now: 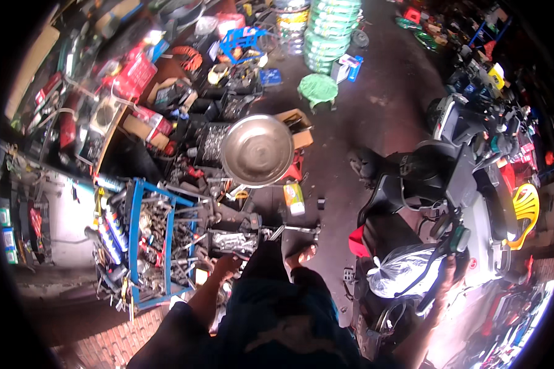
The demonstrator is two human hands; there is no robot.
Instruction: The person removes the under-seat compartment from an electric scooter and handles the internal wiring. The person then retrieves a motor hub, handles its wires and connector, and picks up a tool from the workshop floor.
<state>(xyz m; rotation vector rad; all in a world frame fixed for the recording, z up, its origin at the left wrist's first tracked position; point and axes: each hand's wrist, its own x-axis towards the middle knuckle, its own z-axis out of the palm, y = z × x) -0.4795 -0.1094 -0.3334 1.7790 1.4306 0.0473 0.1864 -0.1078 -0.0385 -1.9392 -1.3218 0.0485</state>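
My left hand (227, 265) is low beside a tray of metal tools (234, 243), at the right side of a blue-framed tool rack (135, 246); its fingers are too blurred and small to read. My right hand (447, 280) is on the handlebar (457, 243) of a scooter (486, 240), its fingers closed around the grip end. A clear plastic bag (403, 273), knotted at one end, lies over the scooter's front beside that hand. Between my hands, my dark clothing and a bare foot (303, 255) show.
A wide steel basin (257, 150) stands ahead among bins of parts. Near it are a green-and-yellow packet (294, 199) and a cardboard box (298, 128). A green stool (318, 90) stands farther off by stacked green-wrapped tyres (332, 31). A yellow chair (525, 212) is at right.
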